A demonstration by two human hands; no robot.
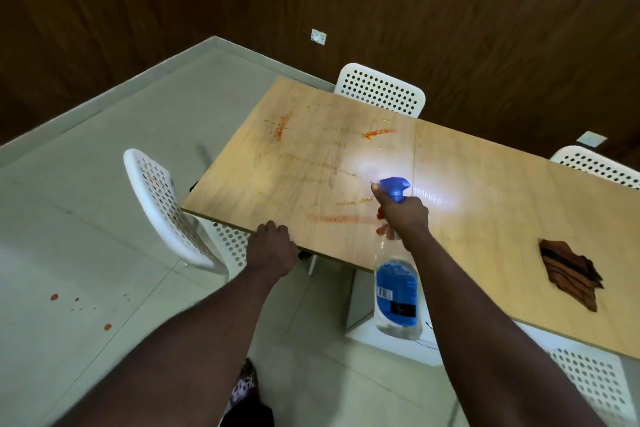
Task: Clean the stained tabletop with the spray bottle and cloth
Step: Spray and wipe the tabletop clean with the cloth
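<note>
Nearest the wearer, the spray bottle (396,291) hangs past the near edge of the tabletop (485,218), its clear body tilted back toward the person and its blue nozzle out over the wood. The right hand (403,215) holds it by the neck, fingers (377,192) wrapped tight around it with the index finger stretched forward by the trigger. The bottle looks to hold little liquid, so it should be light and stiff; the smooth plastic may slip if wet, and the neck under the trigger head is the sound place to hold it. Left of the bottle, the left hand (273,246) rests on the tabletop's near edge, fingers curled over the lip and gripping the board, not any tool.

Right of the bottle, well apart from it, the brown cloth (569,272) lies folded and untouched on the tabletop; it is soft and limp, best gathered in a full handful. Beyond the bottle's nozzle, a red smear (332,218) lies closest, yellowish streaks farther on, and two orange-red stains (377,132) near the far edge. White perforated chairs (381,88) stand past that edge.
</note>
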